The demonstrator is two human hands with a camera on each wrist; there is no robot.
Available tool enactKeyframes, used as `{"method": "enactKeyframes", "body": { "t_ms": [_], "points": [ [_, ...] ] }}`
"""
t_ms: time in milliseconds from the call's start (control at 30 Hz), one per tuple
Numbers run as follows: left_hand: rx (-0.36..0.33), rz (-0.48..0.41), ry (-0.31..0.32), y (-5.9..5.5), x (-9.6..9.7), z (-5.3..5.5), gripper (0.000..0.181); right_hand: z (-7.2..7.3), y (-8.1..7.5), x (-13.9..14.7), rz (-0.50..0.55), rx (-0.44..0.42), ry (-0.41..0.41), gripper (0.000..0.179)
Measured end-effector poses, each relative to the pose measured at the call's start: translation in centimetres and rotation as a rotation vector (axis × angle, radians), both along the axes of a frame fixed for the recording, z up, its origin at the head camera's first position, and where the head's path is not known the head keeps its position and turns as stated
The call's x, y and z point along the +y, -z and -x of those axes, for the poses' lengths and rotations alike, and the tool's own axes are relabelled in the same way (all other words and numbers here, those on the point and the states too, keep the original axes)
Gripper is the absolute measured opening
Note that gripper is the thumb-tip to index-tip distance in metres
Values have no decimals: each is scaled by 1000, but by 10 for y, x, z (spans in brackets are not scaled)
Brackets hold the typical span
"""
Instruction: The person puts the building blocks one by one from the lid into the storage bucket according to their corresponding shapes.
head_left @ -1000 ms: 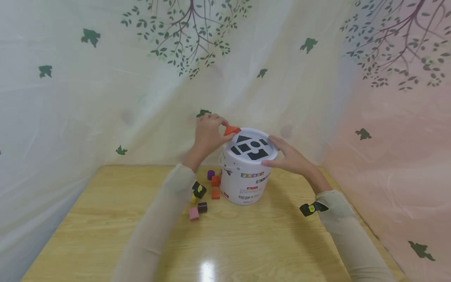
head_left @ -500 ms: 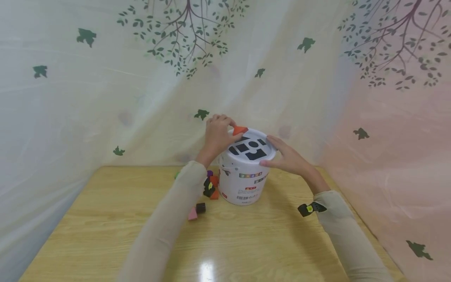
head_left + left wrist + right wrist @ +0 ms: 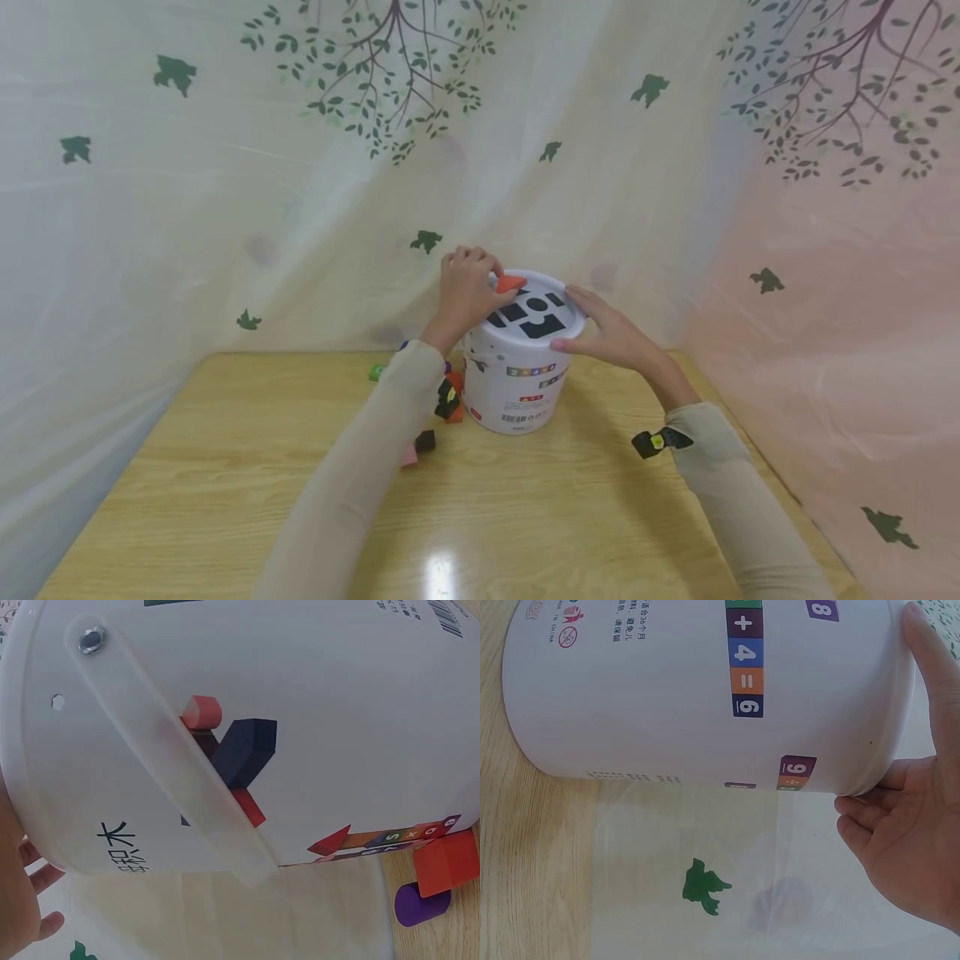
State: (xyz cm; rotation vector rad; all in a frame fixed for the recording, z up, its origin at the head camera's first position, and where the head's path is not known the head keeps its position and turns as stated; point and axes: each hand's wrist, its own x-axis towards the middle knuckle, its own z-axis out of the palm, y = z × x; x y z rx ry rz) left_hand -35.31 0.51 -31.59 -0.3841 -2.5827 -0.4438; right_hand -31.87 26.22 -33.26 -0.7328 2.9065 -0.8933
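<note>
A white bucket (image 3: 517, 396) stands upright on the wooden table, its lid (image 3: 553, 287) cut with several dark shaped holes. My left hand (image 3: 467, 287) pinches an orange triangular block (image 3: 511, 283) between thumb and fingers. The block is at the lid's far left part, over the triangular hole, which is mostly hidden; how deep it sits I cannot tell. With thumb in front and fingers behind, my right hand (image 3: 611, 333) grips the lid's right rim. In the right wrist view the fingers curl around the bucket's rim (image 3: 900, 697).
Left of the bucket lie a black block (image 3: 425, 441), a pink block (image 3: 409, 457), a green block (image 3: 377, 372) and orange blocks (image 3: 455, 413), partly behind my left sleeve. In the left wrist view a purple cylinder (image 3: 421, 904) lies beside the bucket. A printed curtain (image 3: 337, 275) hangs behind.
My left hand has moved right with the orange block, from the lid's left edge to over the holes, and the block has tilted. The right hand keeps its grip on the rim.
</note>
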Motion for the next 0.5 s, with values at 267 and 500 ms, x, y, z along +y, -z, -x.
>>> {"method": "enactKeyframes", "body": {
  "t_ms": [267, 500],
  "points": [
    [-27, 14, -11, 1, 2, -1, 37, -2, -2, -1, -7, 0, -1, 105],
    [-18, 1, -11, 2, 1, -1, 36, -1, -1, 0, -8, -5, 4, 105]
  ]
}}
